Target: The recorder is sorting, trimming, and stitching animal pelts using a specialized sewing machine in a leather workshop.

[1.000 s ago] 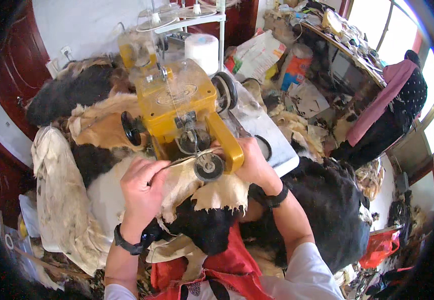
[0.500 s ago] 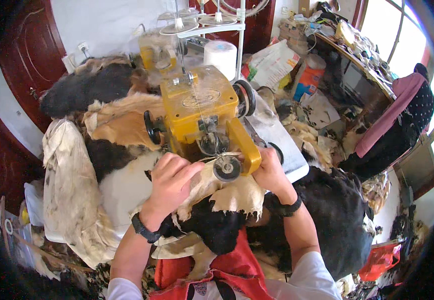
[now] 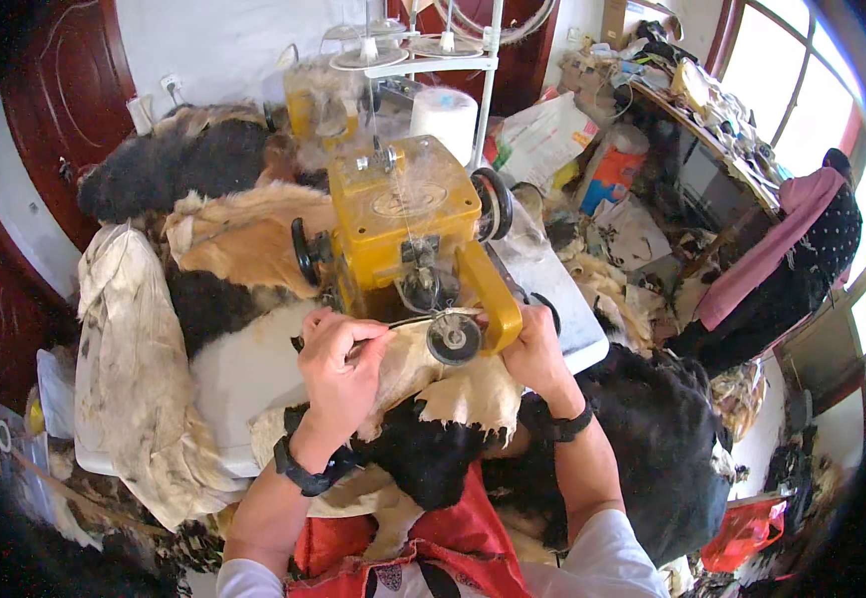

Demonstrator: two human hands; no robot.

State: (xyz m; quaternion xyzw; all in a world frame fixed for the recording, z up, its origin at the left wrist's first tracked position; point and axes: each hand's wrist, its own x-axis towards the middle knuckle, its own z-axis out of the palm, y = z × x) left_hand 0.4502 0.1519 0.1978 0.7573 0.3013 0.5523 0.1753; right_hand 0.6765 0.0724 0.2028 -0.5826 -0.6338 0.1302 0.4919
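Note:
A yellow fur sewing machine (image 3: 408,204) stands before me, with a round metal disc (image 3: 454,339) at its front. A cream and black hide (image 3: 473,394) hangs below the disc, ragged at its lower edge. My left hand (image 3: 338,364) is closed in a pinch at the hide's upper edge, left of the disc. A thin dark line runs from those fingertips toward the disc; I cannot make out what it is. Beside the yellow curved arm, my right hand (image 3: 535,357) is closed at the hide's right side, its fingertips partly hidden by the machine.
A white table (image 3: 243,399) carries the machine. Pale hide (image 3: 134,369) drapes over its left edge, with a tan hide (image 3: 248,239) behind. A white thread cone (image 3: 444,122) stands at the back. Dark fur (image 3: 642,439) lies to the right, near a red bag (image 3: 742,533).
My left hand's fingers have drawn together into a pinch at the hide's edge. The right hand stays beside the curved arm. The whole view has shifted slightly.

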